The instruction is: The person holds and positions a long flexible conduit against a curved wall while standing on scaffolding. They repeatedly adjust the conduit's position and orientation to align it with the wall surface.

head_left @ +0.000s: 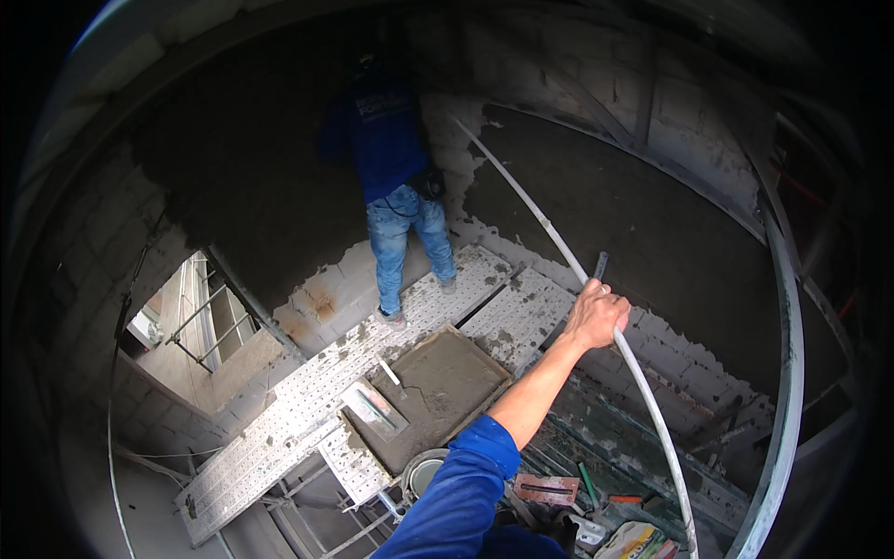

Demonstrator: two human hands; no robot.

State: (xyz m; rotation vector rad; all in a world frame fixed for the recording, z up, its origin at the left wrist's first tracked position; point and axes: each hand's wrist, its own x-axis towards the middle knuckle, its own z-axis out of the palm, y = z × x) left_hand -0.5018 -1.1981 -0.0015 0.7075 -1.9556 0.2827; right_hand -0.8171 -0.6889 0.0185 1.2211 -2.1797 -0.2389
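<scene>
My left hand (596, 315), at the end of a blue-sleeved arm, is closed around a long pale pole (652, 396). The pole slants from the far wall down past my right side. Just beyond my fingers a short grey tube end (601, 265) sticks up. My right hand is out of view. Left of my forearm lies a wide tray of wet grey mortar (453, 391). A plastering trowel (374, 410) rests at its left edge, and a pale handle-like piece (388, 372) stands up from the mortar behind it.
A co-worker in blue (386, 140) faces the partly plastered wall, standing on perforated metal planks (317, 382). A bucket (424, 473) sits beside the tray. Lower down lie a reddish flat trowel (548, 489), a green-handled tool (589, 484) and a bag (638, 540). A wall opening (200, 326) is at left.
</scene>
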